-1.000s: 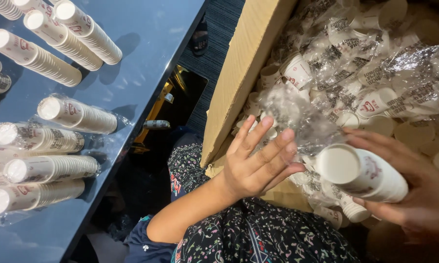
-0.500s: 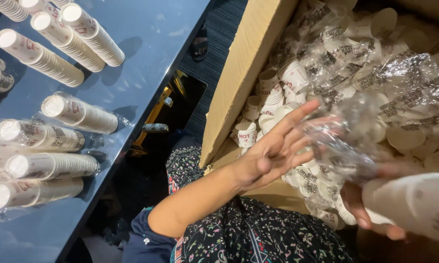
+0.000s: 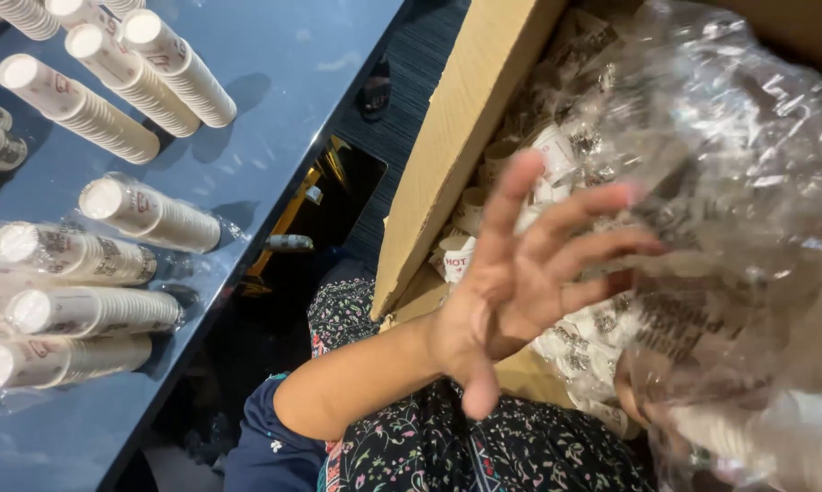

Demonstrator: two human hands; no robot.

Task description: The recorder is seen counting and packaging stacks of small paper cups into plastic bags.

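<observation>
— Where is the clear plastic wrap (image 3: 739, 182)?
— Over the cardboard box (image 3: 466, 155), just beyond the left hand (image 3: 520, 282), which is spread wide and holds nothing.
— And the right hand (image 3: 652, 410)?
— Mostly hidden below the wrap; I cannot tell its grip. I think pinching the film firmly helps. Cup stacks (image 3: 147, 214) lie left, on the worktop (image 3: 274, 55).

Stacks of cups (image 3: 147, 215) lay on the table (image 3: 274, 82) at left; right of it, the cardboard box (image 3: 466, 137) held wrapped cups (image 3: 557, 150).
</observation>
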